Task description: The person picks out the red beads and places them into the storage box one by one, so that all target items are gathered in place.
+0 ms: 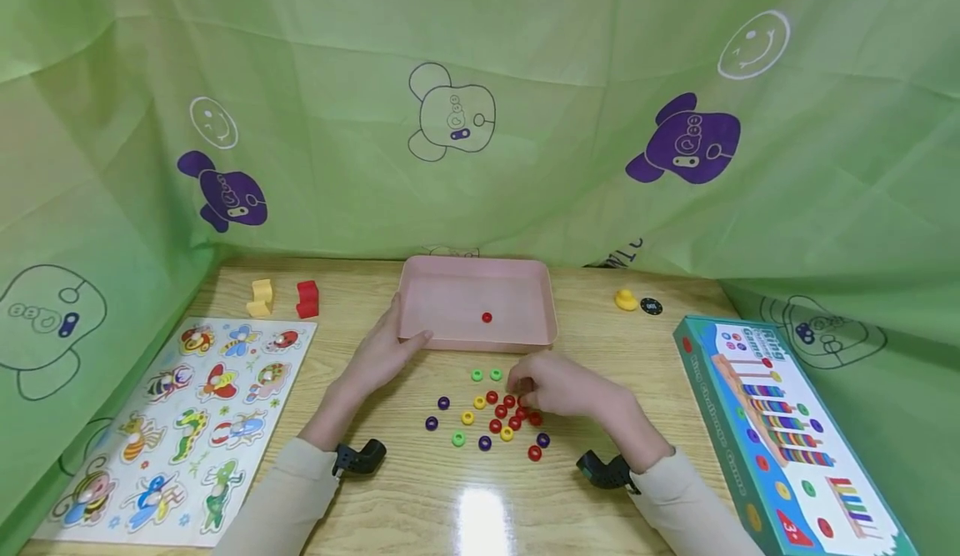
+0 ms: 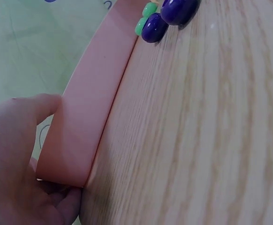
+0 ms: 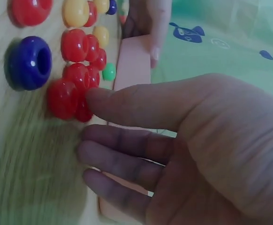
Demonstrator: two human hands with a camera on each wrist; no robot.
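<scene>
Red beads [image 3: 62,99] cluster just in front of the pink tray [image 1: 442,302], and right at them is the right hand [image 1: 558,385], thumb and fingers apart, contact hard to tell! Left hand [image 1: 375,360] is clamped on the tray's near left corner. Yellow beads [image 1: 468,418], green beads [image 1: 458,439] and purple beads [image 1: 485,444] scatter in front; one lone red bead [image 1: 487,318] sits inside! Left of the tray, an insect puzzle board [image 1: 204,406]; right, a yellow duck [image 1: 626,300].

Gap btwn tray [image 1: 450,298] & duck [image 1: 626,300]
</scene>
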